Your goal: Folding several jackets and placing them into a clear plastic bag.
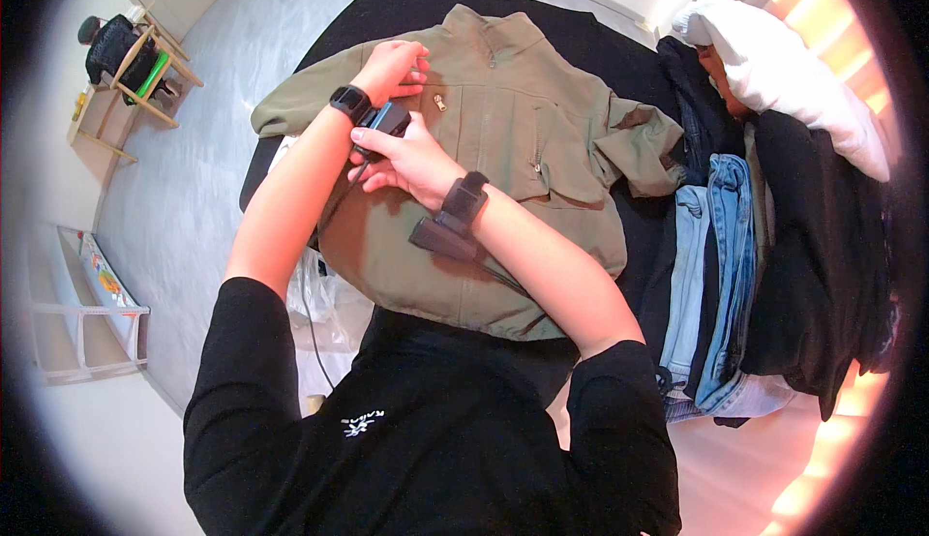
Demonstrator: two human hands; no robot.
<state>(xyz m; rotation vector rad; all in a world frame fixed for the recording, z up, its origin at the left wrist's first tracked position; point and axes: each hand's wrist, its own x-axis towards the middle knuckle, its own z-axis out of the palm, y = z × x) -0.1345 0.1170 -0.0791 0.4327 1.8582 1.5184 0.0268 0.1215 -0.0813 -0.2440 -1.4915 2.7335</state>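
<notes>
An olive-green zip jacket (571,236) lies spread front up, its collar at the far end and a sleeve out to each side. My left hand (392,69) is over its upper left part, fingers curled in and nothing visible in them. A black band (350,103) circles my left wrist. My right hand (421,163) reaches across and grips a small black box (389,120) with a blue face beside that wrist, thumb on its near edge. Another black box (440,236) hangs by a strap at my right wrist, with a cable over the jacket.
A black cloth (368,18) lies under the jacket. To the right are folded blue jeans (731,275), dark garments (798,246) and a white garment (784,81). Clear plastic (324,294) lies at the near left. A chair (145,72) and a white rack (87,318) stand farther left.
</notes>
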